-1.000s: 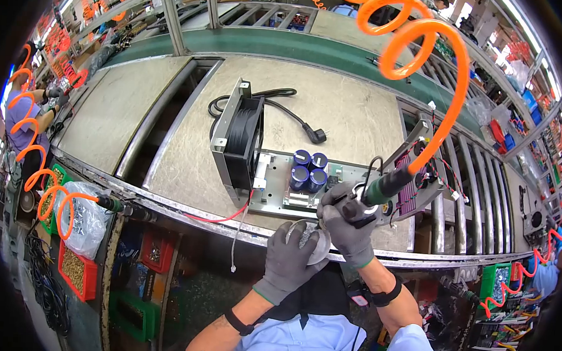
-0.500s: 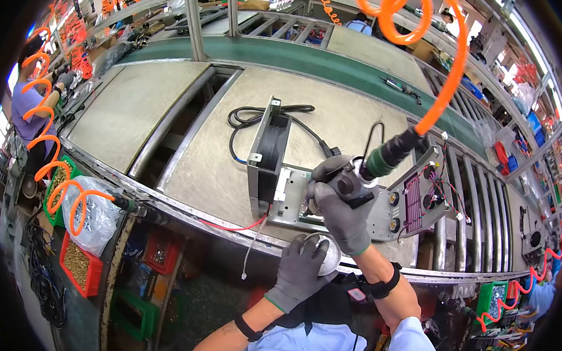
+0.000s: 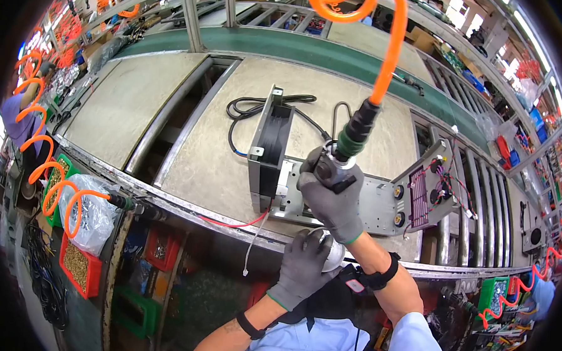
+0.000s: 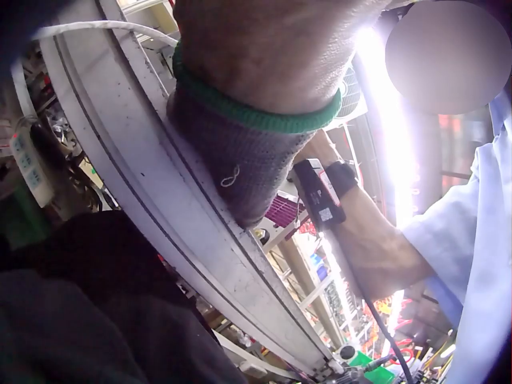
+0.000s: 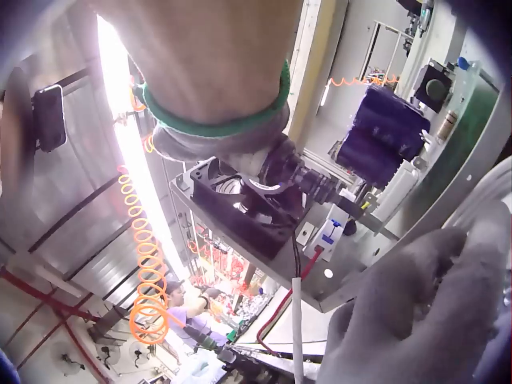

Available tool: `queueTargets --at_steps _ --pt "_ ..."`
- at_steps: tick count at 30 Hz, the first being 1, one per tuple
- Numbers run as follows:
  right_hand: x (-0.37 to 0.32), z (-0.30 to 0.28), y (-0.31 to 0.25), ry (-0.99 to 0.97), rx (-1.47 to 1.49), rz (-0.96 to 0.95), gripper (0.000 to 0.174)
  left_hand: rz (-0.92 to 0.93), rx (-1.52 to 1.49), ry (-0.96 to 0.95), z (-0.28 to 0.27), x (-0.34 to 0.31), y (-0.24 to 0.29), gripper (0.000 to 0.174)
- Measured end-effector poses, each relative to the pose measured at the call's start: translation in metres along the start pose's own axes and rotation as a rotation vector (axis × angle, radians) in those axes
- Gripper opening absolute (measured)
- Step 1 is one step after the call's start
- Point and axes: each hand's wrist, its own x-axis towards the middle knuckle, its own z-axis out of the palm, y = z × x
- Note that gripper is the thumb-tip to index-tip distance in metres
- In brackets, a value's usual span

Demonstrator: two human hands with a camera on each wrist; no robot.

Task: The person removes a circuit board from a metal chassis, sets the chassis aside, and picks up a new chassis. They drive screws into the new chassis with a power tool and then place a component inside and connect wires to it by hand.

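My gloved right hand (image 3: 333,206) grips an air screwdriver (image 3: 351,144) fed by a coiled orange hose. In the right wrist view, the tool's bit (image 5: 376,224) points down at the circuit board (image 5: 432,176), beside dark blue capacitors (image 5: 384,132). The board sits on a grey metal chassis (image 3: 377,201), with a black fan (image 3: 273,137) upright at its left end and a purple grille (image 3: 421,191) at its right. At the table's front edge my gloved left hand (image 3: 302,264) holds a round, pale dish (image 3: 335,256), its fingers over the rim.
A black power cord (image 3: 246,108) lies behind the fan. Red wire (image 3: 241,226) hangs near the front edge. Metal rollers (image 3: 480,215) flank the worktop on the right. Leftward are a red bin (image 3: 79,270), a plastic bag (image 3: 91,211) and another person (image 3: 20,120).
My right hand has moved the screwdriver from beside the dish up and leftward over the board. The left hand keeps hold of the dish. The head view has shifted.
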Motion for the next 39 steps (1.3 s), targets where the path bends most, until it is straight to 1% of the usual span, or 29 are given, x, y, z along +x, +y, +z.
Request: queueTargets --at_steps 1,2,4,6,8,9,10,11,12,14,17,20,21,24,26,28,29,31,34,35,36,38,39 --pt "0.0 0.0 -0.002 -0.017 0.036 0.018 0.016 -0.001 0.001 -0.002 0.001 -0.001 0.0 0.068" --pt "0.002 -0.001 -0.002 -0.051 -0.009 -0.017 0.019 0.0 0.002 -0.001 0.003 0.0 0.0 0.068" --pt "0.001 -0.007 -0.006 -0.071 -0.045 -0.078 0.02 0.011 0.0 0.027 0.003 0.0 0.002 0.066" --pt "-0.01 -0.013 -0.02 -0.009 0.02 -0.111 0.02 0.024 -0.012 0.076 0.004 0.001 0.003 0.061" --pt "-0.028 -0.021 -0.04 0.098 0.133 -0.024 0.026 0.01 0.003 0.034 0.004 -0.002 0.003 0.064" --pt "-0.034 -0.029 -0.04 0.083 0.142 -0.024 0.025 0.006 0.002 0.031 0.003 -0.002 0.003 0.065" --pt "-0.039 -0.039 -0.039 0.07 0.152 -0.032 0.024 0.008 0.003 0.03 0.003 0.0 0.002 0.067" --pt "-0.044 -0.05 -0.035 0.094 0.02 0.0 0.02 0.015 0.0 0.039 0.005 0.0 0.001 0.069" --pt "-0.05 -0.057 -0.031 0.117 -0.025 -0.018 0.015 0.024 -0.005 0.063 0.007 0.0 0.001 0.07" --pt "-0.055 -0.061 -0.019 0.154 0.057 -0.11 0.015 0.04 -0.018 0.106 0.009 -0.001 0.0 0.07" --pt "-0.063 -0.069 -0.01 0.149 0.041 -0.034 0.017 0.036 0.009 0.091 0.006 0.0 0.003 0.071" --pt "-0.063 -0.069 -0.009 0.115 0.01 -0.079 0.017 0.036 0.03 0.093 0.006 0.001 0.003 0.073" --pt "-0.063 -0.068 -0.005 0.13 -0.041 -0.12 0.017 0.037 0.029 0.093 0.006 0.001 0.004 0.073" --pt "-0.069 -0.073 0.007 0.071 -0.091 -0.052 0.028 0.033 0.023 0.094 0.008 0.001 0.003 0.072" --pt "-0.07 -0.073 0.005 0.069 -0.137 -0.055 0.028 0.03 0.022 0.095 0.01 0.001 0.002 0.072" --pt "-0.069 -0.073 0.005 0.061 -0.178 -0.097 0.026 0.024 0.01 0.092 0.01 0.001 0.002 0.068" --pt "-0.069 -0.074 0.006 0.055 -0.174 -0.08 0.026 0.023 0.004 0.095 0.009 0.003 0.003 0.066" --pt "-0.066 -0.074 0.008 0.041 -0.167 -0.054 0.027 0.014 0.021 0.042 0.003 0.004 0.005 0.072" --pt "-0.06 -0.065 -0.01 0.196 0.078 -0.006 0.023 -0.011 0.036 -0.03 -0.01 0.009 0.008 0.077" --pt "-0.057 -0.075 -0.013 0.165 -0.005 0.011 0.023 -0.025 0.037 -0.057 -0.012 0.01 0.008 0.078" --pt "-0.049 -0.077 -0.019 0.208 0.047 -0.033 0.022 -0.03 0.033 -0.056 -0.011 0.011 0.007 0.078" --pt "-0.03 -0.084 -0.036 0.262 -0.048 -0.097 0.02 -0.025 0.023 -0.058 -0.01 0.014 0.005 0.078" --pt "-0.018 -0.085 -0.039 0.312 -0.047 -0.106 0.02 -0.018 0.022 -0.047 -0.008 0.014 0.004 0.078"
